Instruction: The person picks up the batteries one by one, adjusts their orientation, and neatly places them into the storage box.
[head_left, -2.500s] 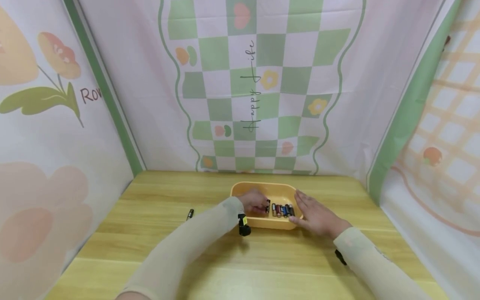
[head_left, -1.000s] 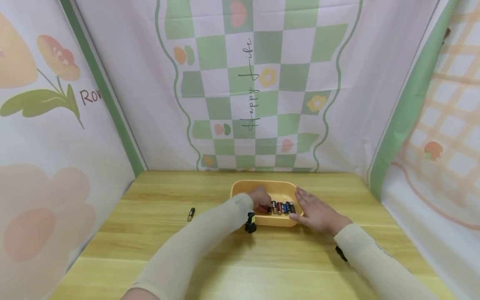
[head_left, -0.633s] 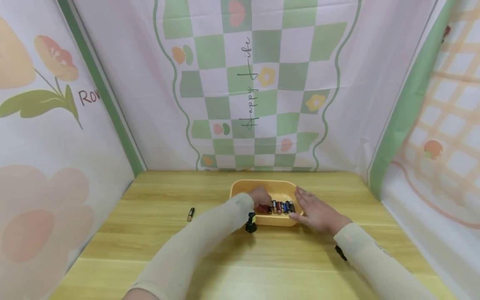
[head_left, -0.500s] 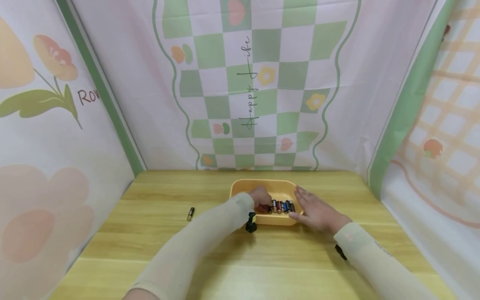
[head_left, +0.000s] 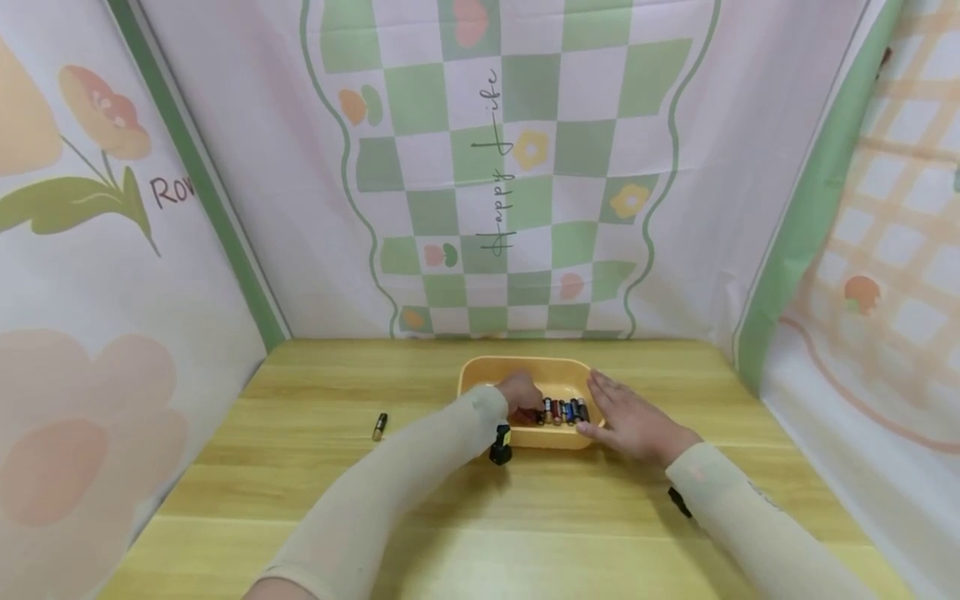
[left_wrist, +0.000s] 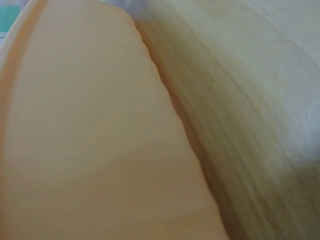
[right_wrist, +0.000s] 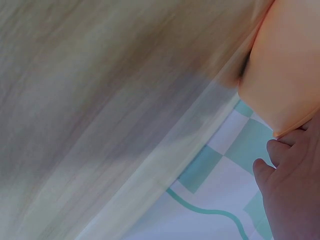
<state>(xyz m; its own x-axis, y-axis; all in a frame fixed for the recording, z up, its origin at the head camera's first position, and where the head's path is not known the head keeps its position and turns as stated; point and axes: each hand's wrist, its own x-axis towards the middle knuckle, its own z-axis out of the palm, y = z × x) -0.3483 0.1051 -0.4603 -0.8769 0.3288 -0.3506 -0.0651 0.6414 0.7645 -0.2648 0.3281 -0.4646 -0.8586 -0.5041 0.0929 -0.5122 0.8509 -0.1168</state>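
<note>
A yellow plastic box [head_left: 525, 438] stands on the table. My left hand [head_left: 521, 392] reaches down inside it, fingers bent at a dark battery [head_left: 540, 417] at the left end of a row; its fingertips are mostly hidden. Several batteries [head_left: 566, 412] lie side by side to the right of that one. My right hand [head_left: 637, 421] rests against the box's right end with straight fingers, thumb at the front rim. In the right wrist view, its fingertips meet the rim of the box [right_wrist: 287, 75]. The left wrist view shows only the box's outer wall [left_wrist: 100, 125] beside the tabletop.
One loose battery [head_left: 380, 427], black and copper-coloured, lies on the wooden table [head_left: 322, 383] left of the box, beyond the left forearm. A printed curtain [head_left: 517, 192] hangs behind the table's far edge, with more cloth at both sides.
Since the oldest frame, my left hand has shifted right inside the box, bringing its battery up to the row. Over the last second the hands stay nearly still; the view drifts slightly.
</note>
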